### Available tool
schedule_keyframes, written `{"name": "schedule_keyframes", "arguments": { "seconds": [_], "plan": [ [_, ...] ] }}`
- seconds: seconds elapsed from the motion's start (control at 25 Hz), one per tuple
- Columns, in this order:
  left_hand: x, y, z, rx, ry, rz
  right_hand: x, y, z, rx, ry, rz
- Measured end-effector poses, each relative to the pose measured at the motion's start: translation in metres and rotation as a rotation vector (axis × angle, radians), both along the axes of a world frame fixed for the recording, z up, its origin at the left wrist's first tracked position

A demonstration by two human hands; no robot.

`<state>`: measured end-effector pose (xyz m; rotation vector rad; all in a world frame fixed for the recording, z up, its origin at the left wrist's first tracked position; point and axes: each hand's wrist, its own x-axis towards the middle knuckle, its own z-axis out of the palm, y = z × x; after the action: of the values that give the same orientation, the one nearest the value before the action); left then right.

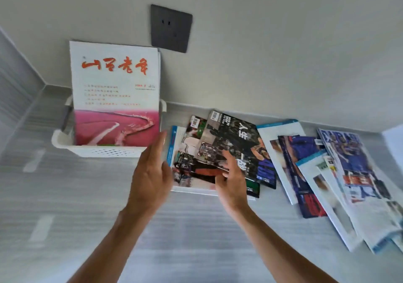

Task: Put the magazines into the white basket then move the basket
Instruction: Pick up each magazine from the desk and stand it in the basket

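My right hand [232,174] rests on the dark magazine [236,149], its fingers bent over the near edge; whether they pinch it yet I cannot tell. My left hand [152,173] hangs open and holds nothing, just left of that pile. The magazine's long axis runs away from me toward the wall, so the right hand is nearer to lift it. From this grip the white basket [104,150] lies up and to the left, beyond my left hand, with a pink-and-white magazine [115,95] already standing upright in it. More magazines [327,182] lie fanned out well to the right.
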<state>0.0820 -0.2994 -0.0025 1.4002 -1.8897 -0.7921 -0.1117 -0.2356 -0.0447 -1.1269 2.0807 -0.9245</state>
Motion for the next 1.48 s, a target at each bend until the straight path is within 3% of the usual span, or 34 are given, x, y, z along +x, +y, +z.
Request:
{"name": "schedule_keyframes", "arguments": {
  "seconds": [0.2,0.4,0.52,0.64,0.84,0.92,1.04,1.12,1.2,1.32,1.36,1.48],
  "plan": [
    [-0.087,0.038,-0.026,0.063,0.039,-0.23,-0.12,0.054,-0.01,0.189,0.477,-0.067],
    [-0.121,0.051,-0.047,0.116,-0.037,-0.292,-0.194,0.067,-0.031,0.427,0.627,0.03],
    [-0.13,0.057,-0.053,0.143,-0.086,-0.295,-0.2,0.072,-0.04,0.411,0.797,0.151],
    [-0.129,0.064,-0.057,0.172,-0.122,-0.273,-0.198,0.069,-0.026,0.374,0.888,0.138],
    [-0.123,0.052,-0.046,0.11,-0.052,-0.25,-0.165,0.079,0.009,0.103,1.001,0.1],
    [-0.123,0.043,-0.039,0.004,-0.151,-0.253,-0.133,0.076,0.024,0.06,0.983,0.251],
    [-0.111,0.03,-0.029,-0.321,-0.49,-0.351,-0.095,0.061,0.054,-0.064,0.937,0.512],
    [-0.092,0.025,-0.023,-0.407,-0.582,-0.44,-0.081,0.049,0.075,-0.196,0.929,0.645],
    [-0.065,0.021,-0.019,-0.402,-0.492,-0.442,-0.073,0.036,0.092,-0.372,0.913,0.639],
    [-0.027,0.018,-0.006,-0.184,-0.259,-0.211,-0.064,0.019,0.099,-0.517,0.819,0.293],
    [-0.018,0.016,-0.002,-0.046,-0.078,-0.116,-0.062,0.015,0.099,-0.482,0.644,0.158],
    [0.017,0.002,0.018,0.214,0.515,0.129,-0.041,-0.005,0.095,-0.188,-0.171,-0.083]
  ]
}}
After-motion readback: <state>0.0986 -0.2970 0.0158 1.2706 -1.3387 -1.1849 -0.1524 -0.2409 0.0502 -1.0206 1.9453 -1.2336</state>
